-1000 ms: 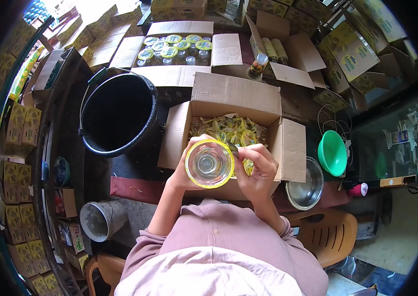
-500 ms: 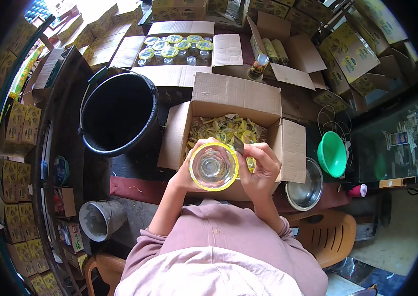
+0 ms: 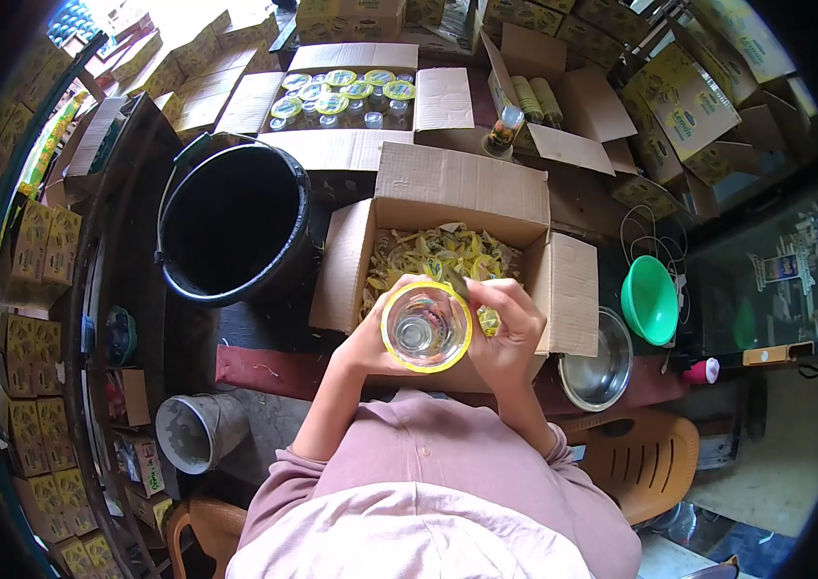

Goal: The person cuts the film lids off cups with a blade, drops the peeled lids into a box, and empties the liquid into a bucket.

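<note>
A clear cup (image 3: 416,334) with a yellow rim is held by my left hand (image 3: 368,340), its round opening facing me. My right hand (image 3: 508,333) pinches a small dark flat blade (image 3: 457,283) at the cup's upper right rim. Both hands are over the near side of an open cardboard box (image 3: 462,183), which holds many yellow and clear plastic scraps (image 3: 443,248). The fingers behind the cup are partly hidden.
A black bucket (image 3: 232,224) stands left of the box. Behind is a carton of lidded cups (image 3: 341,92). To the right are a green bowl (image 3: 650,300) and a metal bowl (image 3: 598,362). A grey bucket (image 3: 199,431) is at lower left.
The cup has shifted slightly right and its opening is tilted differently. The blade, raised off the rim half a second ago, is back against the rim.
</note>
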`<state>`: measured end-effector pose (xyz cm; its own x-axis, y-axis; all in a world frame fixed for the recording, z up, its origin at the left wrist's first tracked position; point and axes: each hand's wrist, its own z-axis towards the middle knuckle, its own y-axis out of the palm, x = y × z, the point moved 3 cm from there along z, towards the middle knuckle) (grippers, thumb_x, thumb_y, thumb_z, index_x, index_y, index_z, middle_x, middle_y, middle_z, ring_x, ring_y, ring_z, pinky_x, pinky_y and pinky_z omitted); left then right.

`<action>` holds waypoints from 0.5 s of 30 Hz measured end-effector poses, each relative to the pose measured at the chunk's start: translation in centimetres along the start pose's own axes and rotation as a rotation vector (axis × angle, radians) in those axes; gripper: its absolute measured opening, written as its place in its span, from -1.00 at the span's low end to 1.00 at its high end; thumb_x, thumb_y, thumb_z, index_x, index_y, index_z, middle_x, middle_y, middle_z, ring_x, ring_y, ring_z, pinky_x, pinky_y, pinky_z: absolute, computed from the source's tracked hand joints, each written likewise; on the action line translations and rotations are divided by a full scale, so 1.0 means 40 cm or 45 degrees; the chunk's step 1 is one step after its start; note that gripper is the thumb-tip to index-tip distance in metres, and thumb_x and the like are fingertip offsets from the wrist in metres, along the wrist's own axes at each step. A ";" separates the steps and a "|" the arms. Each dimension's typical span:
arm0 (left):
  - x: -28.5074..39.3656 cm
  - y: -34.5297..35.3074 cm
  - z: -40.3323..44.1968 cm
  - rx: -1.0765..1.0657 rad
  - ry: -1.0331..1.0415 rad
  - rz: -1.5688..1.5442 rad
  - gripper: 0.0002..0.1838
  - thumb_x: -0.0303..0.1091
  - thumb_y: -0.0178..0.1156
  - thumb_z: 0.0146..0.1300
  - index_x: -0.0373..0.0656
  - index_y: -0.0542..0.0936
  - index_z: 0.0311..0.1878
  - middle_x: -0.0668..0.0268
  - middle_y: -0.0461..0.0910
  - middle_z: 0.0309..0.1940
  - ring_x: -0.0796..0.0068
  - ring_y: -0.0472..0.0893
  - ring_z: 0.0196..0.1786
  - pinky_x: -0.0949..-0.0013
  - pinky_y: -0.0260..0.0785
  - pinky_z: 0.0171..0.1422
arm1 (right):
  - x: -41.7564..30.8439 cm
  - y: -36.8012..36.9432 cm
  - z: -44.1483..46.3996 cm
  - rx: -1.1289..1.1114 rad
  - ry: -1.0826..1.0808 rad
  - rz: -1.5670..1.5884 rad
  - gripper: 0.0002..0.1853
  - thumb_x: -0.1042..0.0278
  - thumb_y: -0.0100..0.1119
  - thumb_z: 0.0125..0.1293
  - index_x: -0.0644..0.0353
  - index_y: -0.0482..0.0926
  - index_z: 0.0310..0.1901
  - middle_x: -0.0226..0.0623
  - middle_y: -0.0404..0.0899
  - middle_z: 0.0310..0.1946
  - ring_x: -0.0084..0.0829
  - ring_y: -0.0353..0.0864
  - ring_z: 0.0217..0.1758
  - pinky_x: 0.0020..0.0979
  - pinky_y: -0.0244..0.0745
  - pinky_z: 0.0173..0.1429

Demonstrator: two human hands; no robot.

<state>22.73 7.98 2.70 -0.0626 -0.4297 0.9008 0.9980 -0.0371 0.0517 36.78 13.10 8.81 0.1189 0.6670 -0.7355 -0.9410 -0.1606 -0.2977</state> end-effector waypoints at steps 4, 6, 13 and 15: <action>0.015 -0.019 -0.004 0.070 0.062 0.060 -0.26 -0.40 0.49 -0.31 -0.20 0.37 0.04 0.27 0.33 -0.07 0.48 0.43 -0.01 0.43 0.37 0.03 | 0.078 -0.042 0.004 0.005 0.341 0.312 -0.71 0.71 0.25 -0.03 0.26 0.59 -0.22 -0.35 0.54 -0.47 -0.60 0.52 -0.44 -0.57 0.45 -0.31; -0.001 -0.032 -0.026 0.151 -0.025 -0.063 -0.24 -0.46 0.47 -0.30 -0.19 0.33 0.07 0.28 0.33 -0.07 0.50 0.43 -0.02 0.45 0.38 0.01 | 0.153 -0.077 -0.006 -0.167 0.500 0.731 -0.68 0.75 0.24 -0.03 0.28 0.57 -0.18 -0.36 0.56 -0.45 -0.59 0.53 -0.42 -0.54 0.46 -0.30; -0.031 -0.086 -0.083 0.360 -0.145 -0.038 -0.24 -0.52 0.43 -0.28 -0.19 0.31 0.08 0.31 0.36 -0.06 0.50 0.44 -0.03 0.43 0.36 0.04 | 0.329 -0.105 -0.104 -0.418 0.634 -0.470 -0.39 0.66 0.16 -0.06 0.12 0.42 0.14 -0.29 0.58 -0.54 -0.58 0.55 -0.51 -0.53 0.49 -0.36; -0.020 -0.085 -0.096 0.316 -0.078 0.039 -0.30 -0.57 0.34 -0.15 -0.17 0.24 0.11 0.23 0.37 -0.12 0.34 0.54 -0.15 0.34 0.45 -0.06 | 0.316 -0.131 -0.127 -0.320 0.682 -0.355 -0.37 0.64 0.19 -0.07 0.16 0.39 0.16 -0.29 0.57 -0.55 -0.61 0.51 -0.54 -0.54 0.49 -0.40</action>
<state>19.36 4.99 0.14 -0.0388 -0.3716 0.9276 0.9721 0.2008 0.1211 44.81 18.67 -2.03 0.5502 0.2639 -0.7923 -0.7572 -0.2424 -0.6066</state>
